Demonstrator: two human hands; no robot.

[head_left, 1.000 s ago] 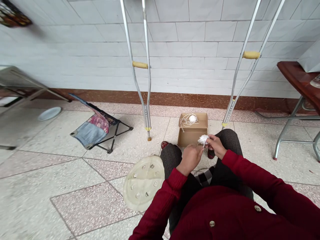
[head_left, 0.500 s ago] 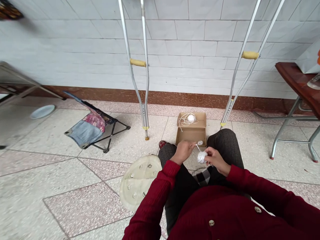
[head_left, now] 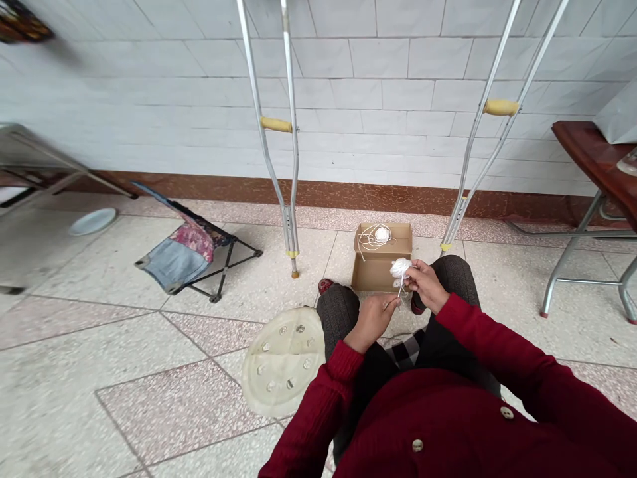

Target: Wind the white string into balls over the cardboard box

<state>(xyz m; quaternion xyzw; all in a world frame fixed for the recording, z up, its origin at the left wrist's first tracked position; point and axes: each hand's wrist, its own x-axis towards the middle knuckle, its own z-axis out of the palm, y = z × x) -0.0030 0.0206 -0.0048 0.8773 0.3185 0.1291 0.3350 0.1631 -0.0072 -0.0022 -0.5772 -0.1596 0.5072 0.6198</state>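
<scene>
My right hand (head_left: 426, 285) grips a small ball of white yarn (head_left: 401, 267) between thumb and fingers, above the near side of an open cardboard box (head_left: 375, 273). Below and to the left of it, my left hand (head_left: 373, 318) pinches a white strand that runs up to the ball. Another white ball with loose loops of string (head_left: 382, 234) lies in the box's opened lid. A small white piece sits at the near right corner of the box, partly hidden behind the ball; I cannot make out what it is.
Two metal crutches (head_left: 276, 125) (head_left: 501, 107) lean on the tiled wall. A low folding chair (head_left: 182, 255) stands left, and a round mat with holes (head_left: 279, 358) lies by my left leg. On the right is a brown table (head_left: 587, 156).
My right hand has lifted the yarn ball up and away from me, over the box. My left hand has dropped slightly and now holds the strand below the ball instead of above it.
</scene>
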